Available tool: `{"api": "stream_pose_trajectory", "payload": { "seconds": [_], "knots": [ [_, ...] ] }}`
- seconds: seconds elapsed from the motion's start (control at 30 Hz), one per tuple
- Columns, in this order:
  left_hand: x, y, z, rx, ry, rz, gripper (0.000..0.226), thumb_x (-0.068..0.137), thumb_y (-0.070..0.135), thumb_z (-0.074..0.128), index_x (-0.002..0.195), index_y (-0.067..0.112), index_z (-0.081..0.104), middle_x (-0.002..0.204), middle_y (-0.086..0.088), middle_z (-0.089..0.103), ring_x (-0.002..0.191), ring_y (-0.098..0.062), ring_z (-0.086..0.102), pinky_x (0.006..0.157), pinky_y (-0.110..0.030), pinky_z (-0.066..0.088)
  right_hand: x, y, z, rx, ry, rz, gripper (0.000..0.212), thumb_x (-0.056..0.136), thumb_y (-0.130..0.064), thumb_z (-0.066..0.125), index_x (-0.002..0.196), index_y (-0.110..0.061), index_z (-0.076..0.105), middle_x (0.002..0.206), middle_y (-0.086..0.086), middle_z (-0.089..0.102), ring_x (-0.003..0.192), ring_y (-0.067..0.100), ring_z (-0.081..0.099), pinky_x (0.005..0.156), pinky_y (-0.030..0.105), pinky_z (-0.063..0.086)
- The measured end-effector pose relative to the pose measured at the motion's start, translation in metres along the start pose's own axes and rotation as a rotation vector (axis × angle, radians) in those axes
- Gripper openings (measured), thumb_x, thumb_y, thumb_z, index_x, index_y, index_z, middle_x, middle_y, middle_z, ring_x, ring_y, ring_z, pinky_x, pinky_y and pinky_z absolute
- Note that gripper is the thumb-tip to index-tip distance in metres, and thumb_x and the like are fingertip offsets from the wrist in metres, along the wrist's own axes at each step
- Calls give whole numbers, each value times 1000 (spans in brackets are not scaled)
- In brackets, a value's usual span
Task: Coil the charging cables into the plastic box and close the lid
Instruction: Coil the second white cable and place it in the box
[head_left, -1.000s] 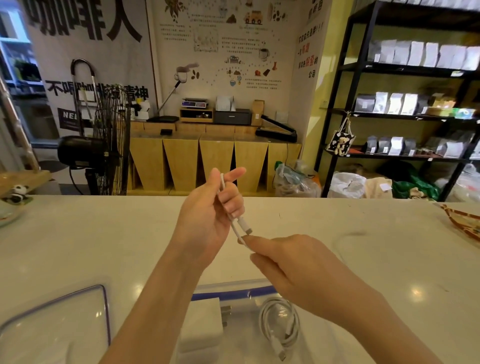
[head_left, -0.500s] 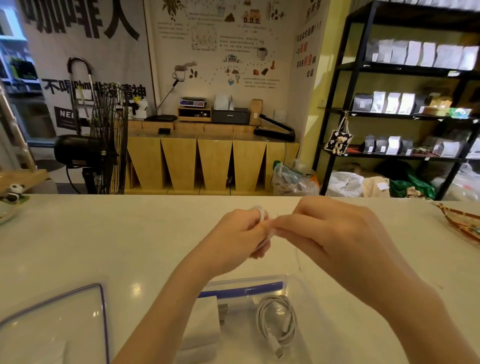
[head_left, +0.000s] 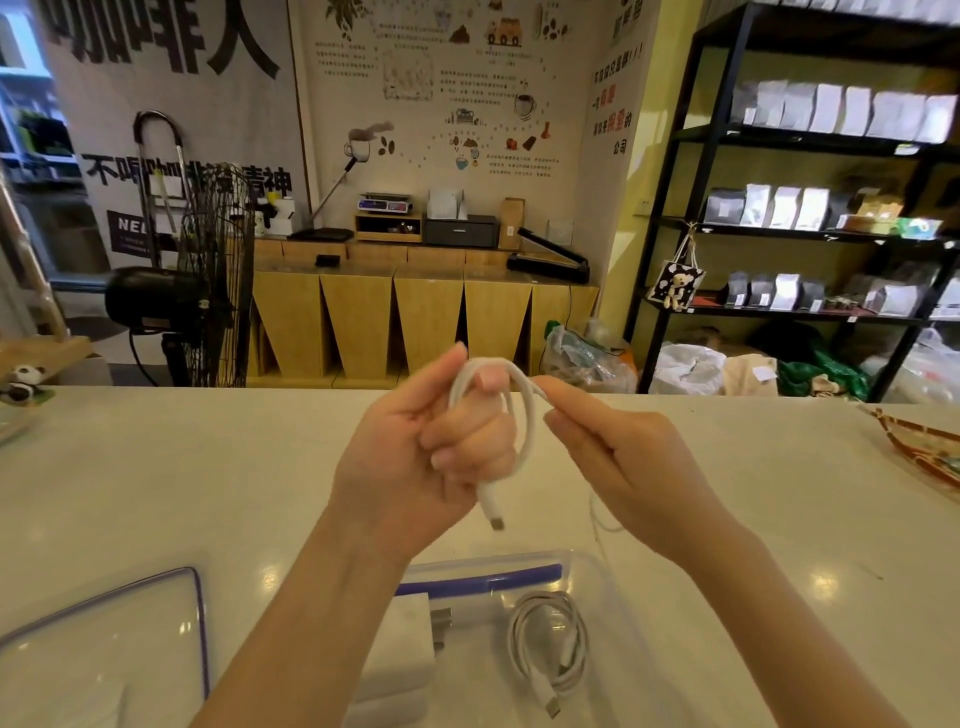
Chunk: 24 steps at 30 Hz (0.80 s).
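A white charging cable (head_left: 524, 415) is looped around the fingers of my left hand (head_left: 415, 457), with its plug hanging down below the palm. My right hand (head_left: 623, 462) pinches the same cable at the loop's upper right, and a thin strand trails down from it toward the box. Both hands hover above the white counter. Below them stands the clear plastic box (head_left: 613, 577) with a blue strip on its far rim. Inside lie a coiled white cable (head_left: 550, 644) and a white charger block (head_left: 400, 649). The clear lid (head_left: 104, 644) with a purple edge lies flat at the lower left.
A patterned tray (head_left: 924, 447) sits at the counter's right edge and a small panda figure (head_left: 23, 382) at the far left. Behind the counter stand a black fan (head_left: 208, 291), wooden cabinets and black shelves with bags.
The hands have parted from a tight pinch together. A wide loop of cable now shows around my left fingers, the plug hangs free below, and my right hand has shifted right.
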<state>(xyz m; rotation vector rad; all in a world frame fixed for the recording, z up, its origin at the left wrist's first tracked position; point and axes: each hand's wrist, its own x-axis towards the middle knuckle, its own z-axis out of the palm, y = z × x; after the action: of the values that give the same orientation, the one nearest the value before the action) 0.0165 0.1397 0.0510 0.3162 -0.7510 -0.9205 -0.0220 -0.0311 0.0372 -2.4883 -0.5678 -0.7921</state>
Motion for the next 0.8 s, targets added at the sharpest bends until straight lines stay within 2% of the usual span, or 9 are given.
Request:
{"api": "stream_pose_trajectory", "payload": {
  "seconds": [0.07, 0.17, 0.3, 0.37, 0.47, 0.57, 0.67, 0.73, 0.8],
  "knots": [
    [-1, 4, 0, -105, 7, 102, 39, 95, 25, 25, 88, -2, 51, 54, 0, 30, 48, -12, 28, 51, -22, 28, -1, -1, 6, -124, -95, 12, 51, 89, -47, 20, 135, -32, 35, 55, -14, 47, 53, 6, 52, 51, 19, 39],
    [-2, 8, -3, -41, 209, 308, 37, 95, 26, 28, 86, 4, 56, 52, 4, 32, 45, -8, 29, 47, -17, 32, -4, -6, 14, -234, -220, 1, 43, 94, -41, 20, 136, -33, 26, 67, -4, 56, 58, 17, 55, 53, 26, 43],
    [0, 11, -8, 231, 544, 513, 35, 97, 27, 27, 83, 10, 55, 44, 7, 39, 39, -5, 34, 40, -14, 34, -7, -18, 16, -287, -294, -45, 35, 97, -35, 26, 131, -29, 28, 73, -2, 60, 59, 21, 57, 56, 36, 51],
    [3, 6, -7, 438, 642, 537, 33, 97, 25, 28, 85, 10, 55, 43, 8, 42, 39, -5, 36, 40, -14, 36, -7, -23, 16, -353, -300, -75, 34, 97, -29, 32, 131, -27, 28, 79, 0, 62, 58, 21, 56, 53, 34, 49],
    [6, -5, -5, 769, 686, 525, 30, 96, 25, 29, 89, 12, 56, 46, 7, 51, 44, -4, 44, 46, -14, 42, -9, -30, 14, -409, -322, -76, 39, 96, -20, 41, 133, -23, 30, 85, 1, 62, 59, 19, 53, 49, 26, 41],
    [7, -10, -5, 922, 709, 548, 28, 94, 26, 31, 87, 16, 56, 52, 8, 60, 50, -5, 52, 55, -15, 48, -10, -37, 11, -415, -335, -63, 37, 95, -17, 41, 131, -20, 34, 89, 1, 60, 65, 20, 57, 58, 31, 51],
    [6, -10, -7, 1009, 708, 636, 25, 94, 24, 33, 87, 17, 56, 57, 10, 64, 55, -4, 56, 57, -15, 49, -11, -43, 8, -402, -332, -72, 28, 97, -22, 37, 125, -20, 40, 94, 1, 59, 70, 22, 59, 64, 33, 53],
    [5, -8, -12, 1134, 727, 694, 23, 94, 22, 33, 87, 16, 55, 60, 12, 66, 57, -4, 57, 58, -14, 49, -13, -50, 6, -386, -341, -107, 26, 97, -26, 35, 120, -19, 47, 93, 1, 61, 69, 23, 59, 60, 33, 51],
    [2, -5, -17, 1278, 712, 667, 20, 94, 19, 35, 88, 16, 54, 61, 13, 65, 57, -4, 57, 56, -14, 48, -14, -58, 1, -406, -334, -170, 19, 92, -23, 50, 107, -16, 59, 79, 2, 64, 56, 22, 58, 48, 31, 49]
  ]
}}
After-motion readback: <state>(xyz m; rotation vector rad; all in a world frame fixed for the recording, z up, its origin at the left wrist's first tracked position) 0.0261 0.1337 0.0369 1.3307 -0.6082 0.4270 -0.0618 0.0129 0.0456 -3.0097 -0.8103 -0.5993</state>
